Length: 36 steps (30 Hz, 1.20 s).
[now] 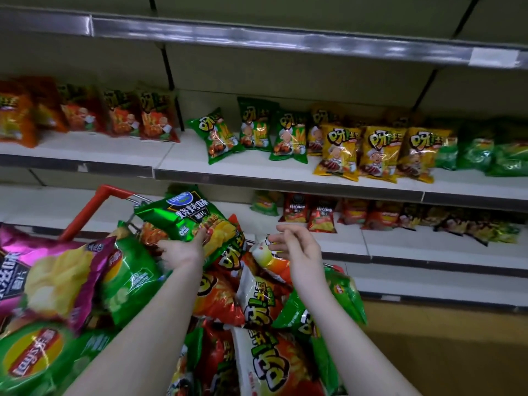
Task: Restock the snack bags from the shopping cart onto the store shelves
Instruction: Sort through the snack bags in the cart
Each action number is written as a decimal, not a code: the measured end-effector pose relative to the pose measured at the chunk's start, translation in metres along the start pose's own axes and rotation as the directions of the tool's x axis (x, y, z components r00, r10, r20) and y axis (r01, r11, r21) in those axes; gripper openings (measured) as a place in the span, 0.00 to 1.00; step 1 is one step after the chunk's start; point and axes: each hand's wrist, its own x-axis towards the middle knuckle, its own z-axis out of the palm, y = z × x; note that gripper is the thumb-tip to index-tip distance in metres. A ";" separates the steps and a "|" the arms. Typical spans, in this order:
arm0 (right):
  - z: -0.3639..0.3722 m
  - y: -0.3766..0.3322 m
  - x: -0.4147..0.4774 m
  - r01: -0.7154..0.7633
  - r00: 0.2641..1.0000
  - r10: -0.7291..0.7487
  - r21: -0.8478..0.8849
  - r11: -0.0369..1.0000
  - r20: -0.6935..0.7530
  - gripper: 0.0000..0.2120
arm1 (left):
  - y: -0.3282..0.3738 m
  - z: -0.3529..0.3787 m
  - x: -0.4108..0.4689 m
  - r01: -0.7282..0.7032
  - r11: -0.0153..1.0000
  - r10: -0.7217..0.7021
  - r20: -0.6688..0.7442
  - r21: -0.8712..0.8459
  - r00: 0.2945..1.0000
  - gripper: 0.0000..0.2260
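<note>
Store aisle; shopping cart (85, 212) heaped with loose snack bags (217, 298) nearest. Left hand (183, 250) pinches a green bag (188, 215) by its lower edge above the heap, right hand (300, 247) loosely spread, empty; that edge hold may slip or drag neighbours out. Beyond, middle shelf (183, 158) has bare room behind its front lip.

so the middle shelf (183, 158) has red bags (154, 121) standing on the left, green bags (257, 130) (one tipped sideways) and yellow bags (380, 152) further right, and the lower shelf (400, 241) carries small red bags (320, 215) near the back.
</note>
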 end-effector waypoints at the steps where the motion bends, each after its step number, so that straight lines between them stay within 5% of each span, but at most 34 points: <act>1: 0.002 0.000 0.000 0.004 1.000 -0.004 -0.005 1.000 -0.001 0.08 | 0.000 -0.001 0.001 -0.027 1.000 0.027 0.012 -0.009 1.000 0.39; 8: -0.014 -0.010 0.008 0.018 0.993 -0.023 -0.042 0.999 -0.117 0.08 | 0.023 -0.005 -0.047 -0.408 0.859 0.474 0.181 -0.310 0.862 0.30; 14: -0.080 -0.052 0.022 0.070 0.963 -0.094 -0.102 0.992 -0.253 0.13 | 0.059 0.018 -0.153 -0.494 0.712 0.700 0.443 -0.500 0.561 0.23; 21: -0.204 -0.088 0.010 0.078 0.897 -0.132 -0.142 0.987 -0.423 0.25 | 0.070 0.079 -0.279 -0.459 0.665 0.743 0.584 -0.589 0.326 0.25; 29: -0.373 -0.114 -0.034 0.152 0.798 -0.254 -0.226 0.962 -0.547 0.18 | 0.046 0.157 -0.432 -0.430 0.640 0.739 0.664 -0.637 0.116 0.23; 36: -0.502 -0.107 -0.067 0.148 0.741 -0.226 -0.175 0.973 -0.632 0.16 | 0.005 0.219 -0.551 -0.377 0.707 0.674 0.732 -0.599 0.103 0.24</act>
